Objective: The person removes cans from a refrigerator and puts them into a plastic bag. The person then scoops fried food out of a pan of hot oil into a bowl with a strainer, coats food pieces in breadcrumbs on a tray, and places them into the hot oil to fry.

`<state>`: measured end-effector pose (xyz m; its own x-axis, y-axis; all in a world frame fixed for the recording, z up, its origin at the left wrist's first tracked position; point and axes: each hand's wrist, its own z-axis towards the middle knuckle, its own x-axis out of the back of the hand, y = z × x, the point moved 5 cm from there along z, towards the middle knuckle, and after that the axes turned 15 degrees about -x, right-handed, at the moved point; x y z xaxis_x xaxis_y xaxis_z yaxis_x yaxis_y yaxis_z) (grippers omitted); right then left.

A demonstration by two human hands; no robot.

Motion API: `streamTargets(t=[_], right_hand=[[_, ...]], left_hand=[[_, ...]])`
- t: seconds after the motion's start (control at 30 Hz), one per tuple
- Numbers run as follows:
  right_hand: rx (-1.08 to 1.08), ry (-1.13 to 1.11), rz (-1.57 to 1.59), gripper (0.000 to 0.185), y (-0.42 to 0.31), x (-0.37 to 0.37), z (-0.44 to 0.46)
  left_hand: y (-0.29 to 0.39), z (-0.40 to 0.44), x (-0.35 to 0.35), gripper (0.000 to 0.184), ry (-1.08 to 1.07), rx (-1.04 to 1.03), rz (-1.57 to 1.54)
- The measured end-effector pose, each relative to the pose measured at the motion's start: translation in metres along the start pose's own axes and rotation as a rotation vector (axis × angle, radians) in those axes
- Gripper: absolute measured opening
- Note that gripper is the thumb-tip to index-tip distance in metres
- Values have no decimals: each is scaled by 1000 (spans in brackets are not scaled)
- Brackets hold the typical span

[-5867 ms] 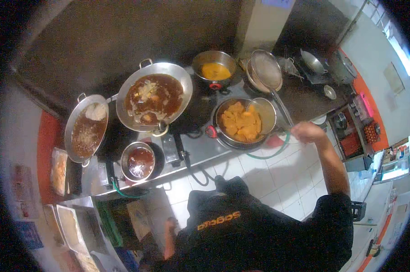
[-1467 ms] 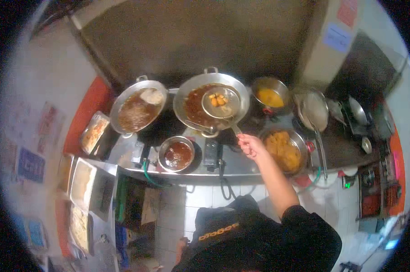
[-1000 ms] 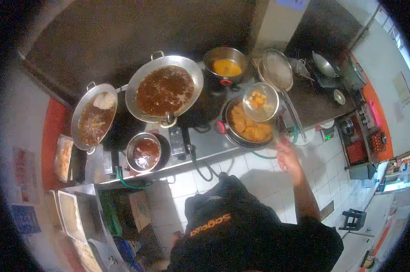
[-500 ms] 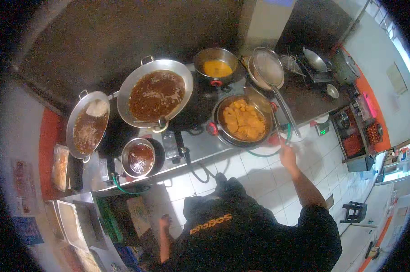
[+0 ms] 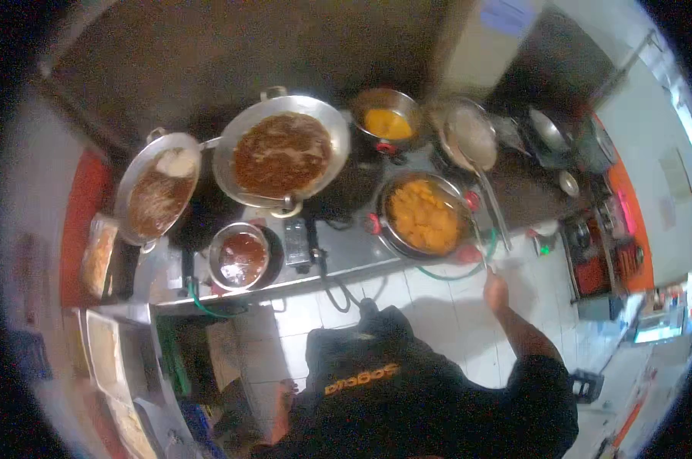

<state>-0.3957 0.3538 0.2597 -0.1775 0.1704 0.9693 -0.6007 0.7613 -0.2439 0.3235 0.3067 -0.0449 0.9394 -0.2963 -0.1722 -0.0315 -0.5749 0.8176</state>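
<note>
Your strainer [image 5: 480, 239] sits with its blurred head inside the pan [image 5: 387, 228] of orange fried pieces [image 5: 426, 219], about 2 o'clock, and its handle crossing the rim near 4. Your right hand [image 5: 496, 291], between 4 and 5 from the pan, has its fingers wrapped round that handle; your left hand [image 5: 286, 394] hangs at 7, fingers too blurred to tell. Wok [image 5: 332, 130] of brown oil at 10 o'clock, yellow-filled pot [image 5: 404, 97] at 11.
</note>
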Motion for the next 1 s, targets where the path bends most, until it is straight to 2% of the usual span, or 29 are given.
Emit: streamTargets(t=[0.03, 0.07, 0.13, 0.2, 0.27, 0.33, 0.4, 0.53, 0.6, 0.63, 0.67, 0.7, 0.73, 0.77, 0.8, 0.83, 0.87, 0.9, 0.97, 1.0], right_hand=[[47, -9, 12, 42, -13, -6, 8], [269, 172, 105, 36, -34, -2, 10], [513, 347, 220, 31, -75, 0, 20], [19, -400, 814, 38, -130, -4, 45], [82, -539, 780, 39, -223, 35, 49], [-112, -548, 851, 35, -294, 37, 67], [122, -530, 733, 29, -354, 15, 104], [273, -314, 312, 28, -451, -35, 168], [172, -326, 229, 22, -480, -31, 156], [107, -339, 357, 19, -486, -35, 150], [120, -341, 363, 19, -492, -37, 142], [33, -443, 436, 19, -495, -44, 135], [-53, -545, 505, 23, -497, -51, 129], [-39, -550, 504, 23, -499, -54, 124], [-129, -719, 630, 20, -499, -67, 117], [-222, -889, 753, 17, -501, -78, 111], [-319, -1059, 873, 15, -506, -85, 106], [-307, -1065, 871, 15, -514, -84, 107], [-436, -1283, 778, 11, -526, -88, 100], [-426, -1288, 779, 11, -531, -91, 104]], left_hand=[[-4, 1, 5, 37, 50, 52, 77], [-15, -2, 17, 36, 85, 74, 139], [-31, 3, 35, 33, 156, 100, 227], [-16, 2, 38, 31, 208, 113, 297], [8, -2, 32, 28, 241, 121, 375], [33, -11, 22, 26, 272, 128, 444], [50, -22, 12, 24, 320, 134, 449], [-13, -38, 22, 23, 468, 6, -51], [-33, -55, 13, 24, 443, 37, -198], [-47, -67, 3, 25, 548, 202, -21], [-58, -69, -4, 26, 519, 168, 62], [-59, -71, -16, 26, 419, 58, 242], [-43, -76, -40, 27, 270, -106, 666], [-42, -90, -72, 28, 165, -351, 1292], [-52, -88, -71, 28, 218, -208, 922], [-59, -90, -72, 28, 262, -118, 751], [-57, -92, -75, 28, 295, -67, 660], [-59, -89, -78, 28, 314, -45, 610], [-64, -79, -79, 27, 340, -24, 546], [-63, -75, -79, 27, 353, -14, 520]])
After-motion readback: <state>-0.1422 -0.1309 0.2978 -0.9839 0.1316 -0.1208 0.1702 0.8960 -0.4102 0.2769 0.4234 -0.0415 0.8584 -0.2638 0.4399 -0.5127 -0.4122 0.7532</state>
